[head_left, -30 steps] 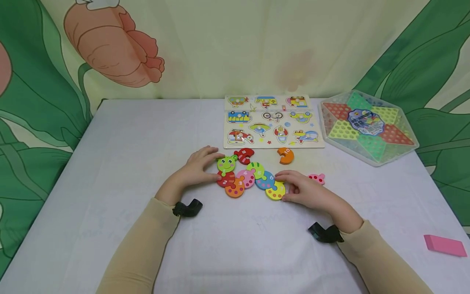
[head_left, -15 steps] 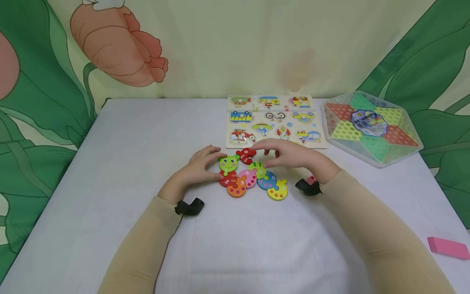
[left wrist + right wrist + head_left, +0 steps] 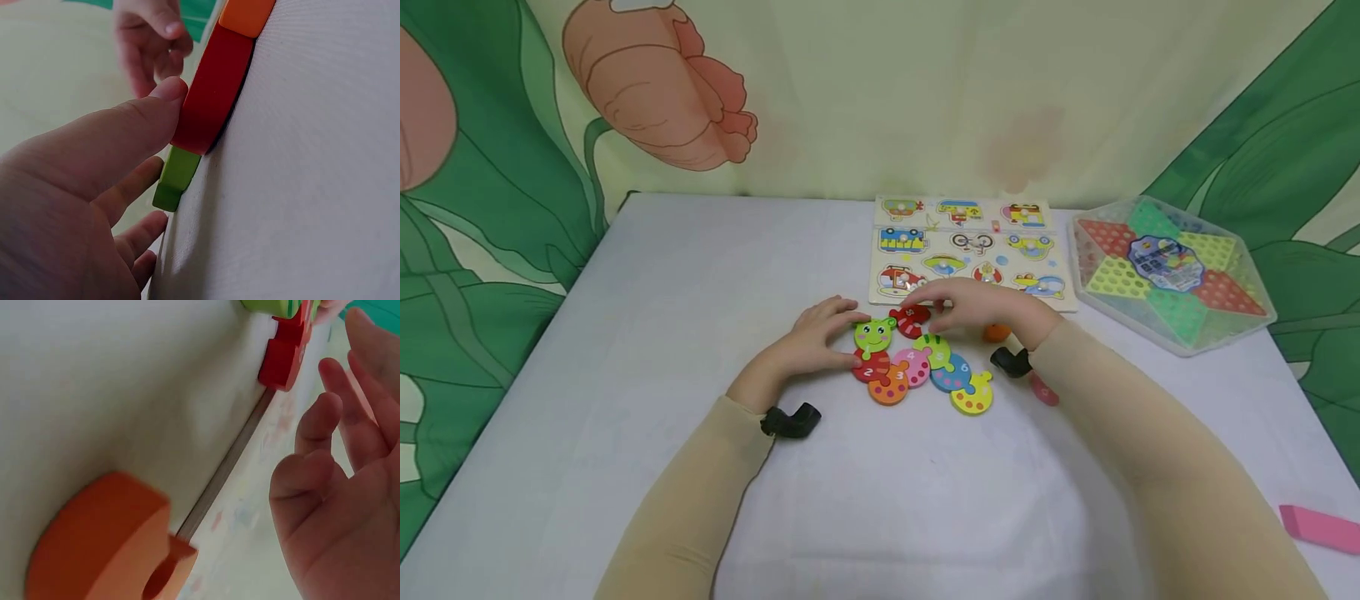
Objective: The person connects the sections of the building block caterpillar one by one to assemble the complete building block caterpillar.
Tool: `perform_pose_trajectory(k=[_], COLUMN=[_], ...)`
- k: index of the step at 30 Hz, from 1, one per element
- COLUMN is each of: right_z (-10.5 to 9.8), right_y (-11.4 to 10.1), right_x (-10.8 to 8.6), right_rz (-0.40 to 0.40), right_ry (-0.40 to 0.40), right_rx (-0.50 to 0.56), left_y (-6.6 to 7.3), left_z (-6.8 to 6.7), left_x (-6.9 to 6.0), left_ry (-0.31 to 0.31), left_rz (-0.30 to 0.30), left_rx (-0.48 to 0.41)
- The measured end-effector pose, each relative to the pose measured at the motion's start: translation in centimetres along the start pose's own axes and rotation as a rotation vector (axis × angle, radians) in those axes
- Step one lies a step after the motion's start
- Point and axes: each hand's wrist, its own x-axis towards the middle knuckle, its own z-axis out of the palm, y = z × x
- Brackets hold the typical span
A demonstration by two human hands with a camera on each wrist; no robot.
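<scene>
In the head view, joined caterpillar pieces run from a smiling green head (image 3: 873,337) through red 2 (image 3: 871,367) and other colours to a yellow piece (image 3: 972,396). My left hand (image 3: 805,342) rests at their left side; in the left wrist view its thumb touches the red piece (image 3: 212,94), with a fingertip by the green head (image 3: 178,175). My right hand (image 3: 985,308) hovers by a separate red piece (image 3: 913,322) behind the row. The right wrist view shows that hand (image 3: 350,506) with loosely bent fingers and nothing between them, near the red piece (image 3: 278,362).
A vehicle puzzle board (image 3: 887,258) lies behind the pieces, and a clear hexagonal box (image 3: 1262,304) is at its right. An orange piece (image 3: 997,333) and a pink piece (image 3: 1044,390) lie by the right wrist. A pink block (image 3: 1321,528) sits at far right.
My right hand has left the yellow piece and moved back and left to the separate red piece. My left hand stays by the head and red 2. The head view has shifted slightly.
</scene>
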Motion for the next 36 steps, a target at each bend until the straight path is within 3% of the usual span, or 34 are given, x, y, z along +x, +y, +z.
perform_pose_trajectory(k=[14, 24, 36], right_z=[0.2, 0.7, 0.9], right_y=[-0.4, -0.4, -0.3], right_x=[1.7, 1.8, 2.0], right_rz=[0.001, -0.082, -0.073], right_ry=[-0.073, -0.05, -0.006], right_rx=[-0.134, -0.189, -0.234], left_y=[0.2, 0.1, 0.0], left_z=[-0.2, -0.1, -0.1], left_x=[-0.1, -0.1, -0.1], left_ry=[0.004, -0.005, 0.001], left_rz=[0.003, -0.004, -0.006], left_rx=[0.005, 0.005, 0.012])
